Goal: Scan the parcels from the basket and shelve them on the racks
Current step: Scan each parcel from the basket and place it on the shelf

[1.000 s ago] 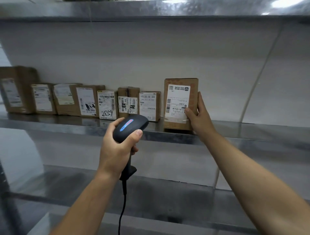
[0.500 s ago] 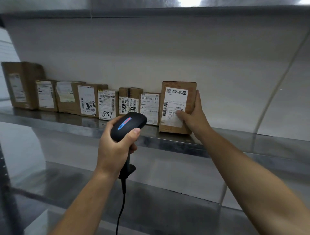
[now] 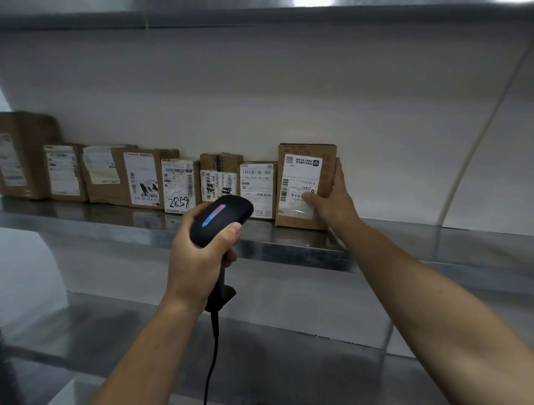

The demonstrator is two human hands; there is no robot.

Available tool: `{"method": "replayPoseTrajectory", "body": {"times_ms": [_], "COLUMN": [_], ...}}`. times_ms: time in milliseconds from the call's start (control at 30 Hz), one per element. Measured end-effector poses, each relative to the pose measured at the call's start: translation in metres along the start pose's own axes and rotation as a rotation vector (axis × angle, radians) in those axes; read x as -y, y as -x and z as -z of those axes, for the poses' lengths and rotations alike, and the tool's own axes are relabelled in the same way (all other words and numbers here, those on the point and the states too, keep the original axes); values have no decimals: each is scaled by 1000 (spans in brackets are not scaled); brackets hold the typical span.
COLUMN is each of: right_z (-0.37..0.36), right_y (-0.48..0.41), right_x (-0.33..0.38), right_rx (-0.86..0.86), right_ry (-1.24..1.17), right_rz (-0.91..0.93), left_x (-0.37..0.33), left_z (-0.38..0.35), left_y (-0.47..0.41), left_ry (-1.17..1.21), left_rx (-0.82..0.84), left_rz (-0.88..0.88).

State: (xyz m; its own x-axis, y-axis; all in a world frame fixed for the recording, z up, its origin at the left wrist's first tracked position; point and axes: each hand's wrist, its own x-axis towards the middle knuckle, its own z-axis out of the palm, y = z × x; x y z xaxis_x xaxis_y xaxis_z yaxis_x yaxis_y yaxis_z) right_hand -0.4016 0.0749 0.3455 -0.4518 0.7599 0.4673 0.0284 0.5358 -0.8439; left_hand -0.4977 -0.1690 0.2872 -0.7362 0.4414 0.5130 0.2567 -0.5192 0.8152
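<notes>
Parcel [image 3: 304,186] upright on shelf [image 3: 289,251] | right hand [image 3: 332,199] grip pinches its right edge | left hand [image 3: 196,257] grip holds scanner [image 3: 222,215] | risk: may tip forward if released unsettled

**Steel racking against a pale wall**

Three brushed-metal shelves run across the view. The upper shelf [image 3: 202,18] spans 12 o'clock, with a bright glare [image 3: 312,3] of light on it. The middle shelf [image 3: 289,251] crosses the centre from 9 to 3 o'clock, its front lip dully reflective. The lower shelf [image 3: 289,364] fills 6 o'clock and is darker. Behind them stands a plain off-white wall [image 3: 260,86], cut by a pale slanting seam [image 3: 485,130] at 2 o'clock.
</notes>
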Motion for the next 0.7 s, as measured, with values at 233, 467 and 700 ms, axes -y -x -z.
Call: {"method": "replayPoseTrajectory", "body": {"times_ms": [233, 467, 700], "right_z": [-3, 4, 26], "right_y": [5, 37, 89], "right_x": [3, 14, 9], "right_rx": [-33, -88, -203], "right_ry": [-30, 81, 316], "right_rz": [-16, 13, 145], "left_x": [0, 9, 22], "left_z": [13, 17, 1], "left_y": [-12, -14, 3], "left_ry": [1, 31, 101], "left_rx": [68, 169, 294], "left_rz": [23, 70, 116]}}
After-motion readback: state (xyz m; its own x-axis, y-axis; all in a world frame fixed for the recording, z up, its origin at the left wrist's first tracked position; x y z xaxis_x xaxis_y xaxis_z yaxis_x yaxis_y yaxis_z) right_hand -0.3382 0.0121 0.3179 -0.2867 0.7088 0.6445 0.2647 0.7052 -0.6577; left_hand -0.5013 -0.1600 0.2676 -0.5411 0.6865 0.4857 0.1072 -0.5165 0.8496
